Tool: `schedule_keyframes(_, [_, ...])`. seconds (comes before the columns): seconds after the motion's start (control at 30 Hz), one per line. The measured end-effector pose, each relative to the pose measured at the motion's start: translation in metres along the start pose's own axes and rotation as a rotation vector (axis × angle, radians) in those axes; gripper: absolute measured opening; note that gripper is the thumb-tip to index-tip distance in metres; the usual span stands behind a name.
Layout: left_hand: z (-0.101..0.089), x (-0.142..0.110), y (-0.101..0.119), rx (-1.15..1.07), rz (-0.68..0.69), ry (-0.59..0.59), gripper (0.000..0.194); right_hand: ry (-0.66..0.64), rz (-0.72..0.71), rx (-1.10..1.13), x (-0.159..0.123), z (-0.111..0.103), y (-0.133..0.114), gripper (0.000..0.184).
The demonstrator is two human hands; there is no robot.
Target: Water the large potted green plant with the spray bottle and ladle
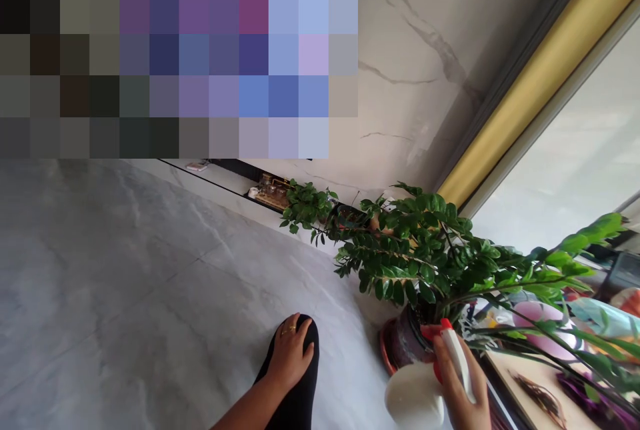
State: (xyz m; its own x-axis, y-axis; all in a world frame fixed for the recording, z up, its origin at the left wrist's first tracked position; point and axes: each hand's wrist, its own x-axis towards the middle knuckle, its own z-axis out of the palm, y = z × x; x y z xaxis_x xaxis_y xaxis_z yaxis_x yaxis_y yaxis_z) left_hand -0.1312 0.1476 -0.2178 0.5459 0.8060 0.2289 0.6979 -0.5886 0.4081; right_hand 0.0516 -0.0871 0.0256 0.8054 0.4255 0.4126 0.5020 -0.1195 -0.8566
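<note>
- Head view: right hand (465, 377) is gripping bottle (410, 395) near pot (411, 340); bottle's showing white, rounded, smooth, red-topped
- left hand (291, 355) is lying open on black-fabric knee (300, 403)
- plant (425, 243) is spreading glossy oval leaves
- floor (150, 297) is showing grey marbling

No text, label or number can be read.

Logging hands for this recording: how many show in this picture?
2. The left hand rests on the black-clothed leg; the right hand grips the white spray bottle. More could be hidden in the pixelated upper left.
</note>
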Motion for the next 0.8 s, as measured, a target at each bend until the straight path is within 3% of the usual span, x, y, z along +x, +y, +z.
schedule_keyframes(0.27, [-0.002, -0.004, -0.009, -0.025, 0.018, 0.063, 0.052, 0.003, 0.045, -0.003, 0.002, -0.019, -0.013, 0.057])
schedule_keyframes(0.57, [-0.001, -0.005, -0.01, -0.046, 0.02, 0.055, 0.053, 0.014, 0.016, -0.068, -0.006, -0.021, -0.03, 0.058])
schedule_keyframes(0.8, [-0.007, -0.008, -0.009, -0.074, 0.018, 0.031, 0.056, 0.009, 0.026, -0.055, -0.015, -0.01, -0.046, 0.056])
